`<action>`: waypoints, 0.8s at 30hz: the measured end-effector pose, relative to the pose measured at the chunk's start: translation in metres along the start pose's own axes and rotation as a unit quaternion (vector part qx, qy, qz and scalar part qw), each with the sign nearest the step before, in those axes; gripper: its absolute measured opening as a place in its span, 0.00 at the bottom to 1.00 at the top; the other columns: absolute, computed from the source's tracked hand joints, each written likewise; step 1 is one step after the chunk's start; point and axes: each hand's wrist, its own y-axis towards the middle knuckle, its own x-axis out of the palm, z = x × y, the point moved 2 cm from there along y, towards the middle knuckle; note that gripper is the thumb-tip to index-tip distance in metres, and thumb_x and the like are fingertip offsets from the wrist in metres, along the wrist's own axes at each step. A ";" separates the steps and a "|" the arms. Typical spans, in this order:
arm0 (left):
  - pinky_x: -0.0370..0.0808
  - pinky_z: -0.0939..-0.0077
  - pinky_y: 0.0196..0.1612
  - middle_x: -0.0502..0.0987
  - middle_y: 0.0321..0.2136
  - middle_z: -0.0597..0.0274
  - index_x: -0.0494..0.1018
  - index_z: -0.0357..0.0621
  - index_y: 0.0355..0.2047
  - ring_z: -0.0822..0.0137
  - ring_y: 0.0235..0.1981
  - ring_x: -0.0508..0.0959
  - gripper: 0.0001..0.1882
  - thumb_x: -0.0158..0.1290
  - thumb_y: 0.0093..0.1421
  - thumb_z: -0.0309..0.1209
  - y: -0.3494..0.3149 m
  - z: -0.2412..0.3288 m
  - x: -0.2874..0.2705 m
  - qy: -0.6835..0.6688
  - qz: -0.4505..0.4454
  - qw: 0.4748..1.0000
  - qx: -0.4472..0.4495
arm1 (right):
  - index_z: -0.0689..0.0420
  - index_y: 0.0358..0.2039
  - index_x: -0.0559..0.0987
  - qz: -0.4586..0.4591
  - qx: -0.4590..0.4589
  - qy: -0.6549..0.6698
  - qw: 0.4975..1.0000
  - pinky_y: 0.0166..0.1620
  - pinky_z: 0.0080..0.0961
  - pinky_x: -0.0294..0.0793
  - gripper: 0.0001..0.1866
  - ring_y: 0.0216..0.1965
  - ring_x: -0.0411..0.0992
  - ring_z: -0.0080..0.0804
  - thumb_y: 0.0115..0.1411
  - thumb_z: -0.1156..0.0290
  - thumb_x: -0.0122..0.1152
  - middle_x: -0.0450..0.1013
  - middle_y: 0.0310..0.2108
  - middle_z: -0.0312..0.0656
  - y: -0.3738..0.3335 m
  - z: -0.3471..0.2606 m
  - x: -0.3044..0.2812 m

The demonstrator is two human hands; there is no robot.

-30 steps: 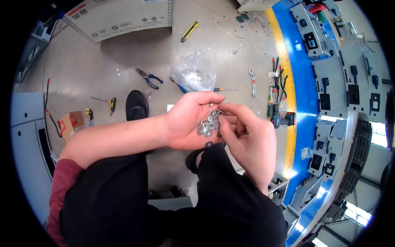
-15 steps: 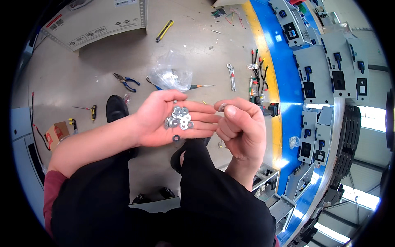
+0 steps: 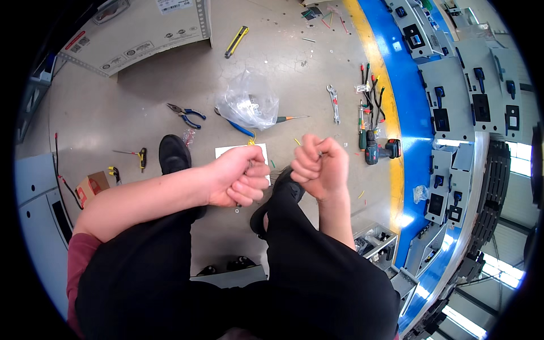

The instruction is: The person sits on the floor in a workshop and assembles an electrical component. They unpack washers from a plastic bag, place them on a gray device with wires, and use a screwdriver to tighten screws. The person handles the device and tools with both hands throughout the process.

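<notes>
L hand (image 3: 241, 178) is fisting tight round washers (image 3: 249, 165), mostly hidden, so can't tell their axis; R hand (image 3: 320, 165), at its 3 o'clock, is curling shut too, pinching a sm. metal bit (image 3: 321, 153), tilt unclear. A gap is running betw. hands, w/ sheet (image 3: 225, 151) edges showing at L hand's 12, bag (image 3: 247, 102) lying beyond, drill (image 3: 372, 152) at R hand's 3. Box (image 3: 147, 48) at L hand's 11 is bearing print.

Grey floor (image 3: 272, 34) — plastic bag (image 3: 248, 102), pliers (image 3: 186, 115), yellow knife (image 3: 237, 42), wrench (image 3: 334, 105), drill (image 3: 372, 148)
</notes>
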 end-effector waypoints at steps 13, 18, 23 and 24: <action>0.70 0.83 0.22 0.58 0.18 0.70 0.56 0.50 0.20 0.75 0.22 0.68 0.24 0.42 0.76 0.40 -0.002 0.050 -0.035 -0.174 -0.104 0.952 0.229 | 0.59 0.29 0.72 0.019 0.074 -0.152 0.985 0.17 0.20 0.42 0.14 0.13 0.45 0.15 0.70 0.65 0.45 0.50 0.14 0.26 0.070 0.054 -0.036; 0.79 0.68 0.35 0.64 0.22 0.62 0.60 0.47 0.25 0.60 0.26 0.71 0.20 0.40 0.77 0.40 0.005 0.034 -0.029 -0.161 0.036 0.962 0.216 | 0.57 0.28 0.73 0.077 0.102 -0.156 0.979 0.17 0.21 0.42 0.17 0.13 0.45 0.15 0.73 0.62 0.45 0.52 0.14 0.26 0.074 0.068 -0.029; 0.65 0.82 0.20 0.61 0.20 0.68 0.58 0.50 0.21 0.74 0.21 0.66 0.22 0.42 0.76 0.39 0.021 0.028 -0.057 -0.154 -0.047 0.976 0.144 | 0.61 0.36 0.78 0.074 0.250 -0.113 0.959 0.18 0.21 0.44 0.18 0.14 0.46 0.15 0.71 0.63 0.44 0.52 0.15 0.25 0.059 0.093 -0.050; 0.61 0.85 0.18 0.60 0.19 0.69 0.57 0.50 0.21 0.77 0.19 0.64 0.23 0.42 0.75 0.39 0.024 0.030 -0.062 -0.160 -0.087 0.973 0.140 | 0.62 0.35 0.78 0.026 0.267 -0.142 0.953 0.18 0.21 0.44 0.18 0.14 0.46 0.15 0.72 0.63 0.43 0.51 0.15 0.25 0.054 0.096 -0.054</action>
